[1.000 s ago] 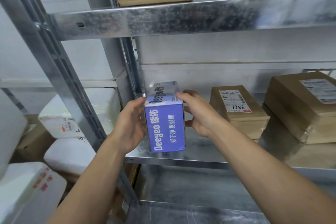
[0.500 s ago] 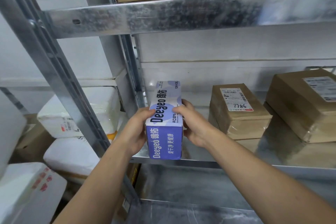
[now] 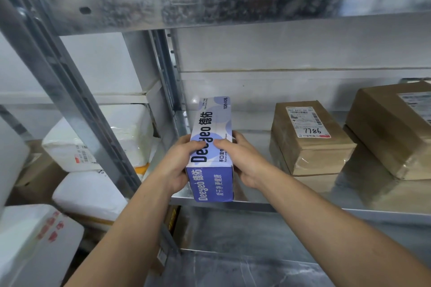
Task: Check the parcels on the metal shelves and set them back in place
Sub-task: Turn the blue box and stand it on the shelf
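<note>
Head view, centre of frame. I hold the long blue-and-white cardboard box printed "Deeyeo" (image 3: 211, 184) between both hands at the front lip of the middle galvanised metal shelf (image 3: 303, 207), towards its left end beside the upright post.

Change over the last second: the box's long printed top face, earlier foreshortened, now shows almost in full, and its small blue end face has sunk lower in the frame. Both thumbs have come off the flanks and onto the top face.

Left hand (image 3: 173, 168): clamped on the box's left side, thumb over the printed top. Right hand (image 3: 247, 163): clamped on the right side, thumb likewise on top, nearly meeting the left thumb.

Whether the box's underside bears on the shelf or is carried just clear of it cannot be told; its near end sits level with the lip.

To the right of the frame, well apart from the box, stand a taped brown cardboard parcel labelled "7786" (image 3: 310, 147) and a larger brown parcel (image 3: 391, 128).

Reading: the top face has been turned up for inspection, so I judge the check of this parcel to be in hand and its return to the shelf not yet made.
</note>
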Action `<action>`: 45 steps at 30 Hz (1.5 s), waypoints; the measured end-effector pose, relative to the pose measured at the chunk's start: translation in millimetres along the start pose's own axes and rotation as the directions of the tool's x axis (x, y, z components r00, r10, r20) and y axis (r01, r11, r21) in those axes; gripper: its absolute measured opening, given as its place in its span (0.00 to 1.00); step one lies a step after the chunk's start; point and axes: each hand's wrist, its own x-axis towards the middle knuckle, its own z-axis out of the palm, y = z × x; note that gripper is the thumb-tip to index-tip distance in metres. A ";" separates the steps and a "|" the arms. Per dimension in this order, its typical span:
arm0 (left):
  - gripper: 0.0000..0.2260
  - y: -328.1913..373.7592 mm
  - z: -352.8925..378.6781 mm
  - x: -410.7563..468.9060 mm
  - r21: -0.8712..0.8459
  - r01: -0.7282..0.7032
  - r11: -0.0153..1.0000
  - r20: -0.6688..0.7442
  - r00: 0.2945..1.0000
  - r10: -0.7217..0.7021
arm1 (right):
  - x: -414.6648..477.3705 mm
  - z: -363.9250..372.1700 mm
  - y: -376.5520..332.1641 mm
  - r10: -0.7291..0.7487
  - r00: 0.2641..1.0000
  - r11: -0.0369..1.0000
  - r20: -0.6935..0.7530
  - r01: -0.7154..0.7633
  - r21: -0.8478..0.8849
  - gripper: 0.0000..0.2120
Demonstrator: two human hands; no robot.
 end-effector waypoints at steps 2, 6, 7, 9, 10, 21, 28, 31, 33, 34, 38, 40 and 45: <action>0.12 -0.4 -0.5 0.9 -0.005 0.003 1.000 -0.005 1.000 -0.003 | 3.1 1.4 1.2 -0.006 1.000 1.000 -0.016 0.006 0.000 0.09; 0.08 -0.6 0.1 2.6 -0.016 0.003 1.000 0.002 1.000 -0.003 | 7.9 2.6 3.4 -0.019 0.999 1.000 -0.030 0.019 0.005 0.09; 0.08 -0.8 0.4 3.5 -0.018 0.001 1.000 0.002 1.000 -0.001 | 9.0 2.2 4.0 -0.021 0.999 1.000 -0.031 0.022 0.007 0.09; 0.08 -0.5 1.4 3.8 -0.021 0.001 1.000 -0.001 1.000 -0.001 | 11.1 1.5 5.7 -0.028 0.999 1.000 -0.029 0.028 0.007 0.10; 0.08 -0.6 1.0 4.1 -0.024 0.001 1.000 -0.005 1.000 -0.001 | 12.0 1.3 6.6 -0.033 0.999 0.999 -0.028 0.033 0.008 0.10; 0.11 -0.8 4.2 4.3 -0.018 0.007 1.000 -0.047 0.999 -0.008 | 15.8 -1.9 9.5 -0.071 0.997 0.998 -0.004 0.071 0.002 0.08; 0.17 -1.7 2.1 -4.7 -0.081 0.031 0.996 -0.080 0.996 -0.038 | 15.0 -9.3 6.9 -0.047 0.999 0.999 0.002 0.047 0.028 0.11; 0.18 -11.1 -3.1 -8.0 -0.061 0.044 0.997 -0.205 0.977 -0.056 | 13.5 -15.2 6.7 -0.032 0.999 0.996 -0.004 0.033 0.079 0.12; 0.21 -19.1 -7.4 -9.3 -0.084 0.099 0.992 -0.252 0.961 -0.117 | 12.1 -20.5 8.4 -0.032 0.999 0.992 -0.003 0.033 0.125 0.10; 0.20 -22.6 -8.8 -9.8 -0.081 0.125 0.989 -0.258 0.956 -0.142 | 11.4 -23.2 10.2 -0.030 1.000 0.988 -0.004 0.031 0.152 0.10; 0.16 -28.7 -9.1 -10.5 -0.074 0.164 0.984 -0.202 0.963 -0.175 | 8.0 -31.1 17.9 -0.029 1.000 0.967 0.011 0.025 0.254 0.11; 0.16 -28.6 -8.6 -12.5 -0.093 0.161 0.983 -0.169 0.970 -0.175 | 6.5 -33.5 21.1 -0.022 1.000 0.952 0.019 0.015 0.305 0.12; 0.15 -26.0 -8.6 -16.2 -0.150 0.145 0.978 -0.132 0.977 -0.166 | 9.4 -38.9 27.9 -0.033 0.999 0.942 -0.008 0.034 0.334 0.16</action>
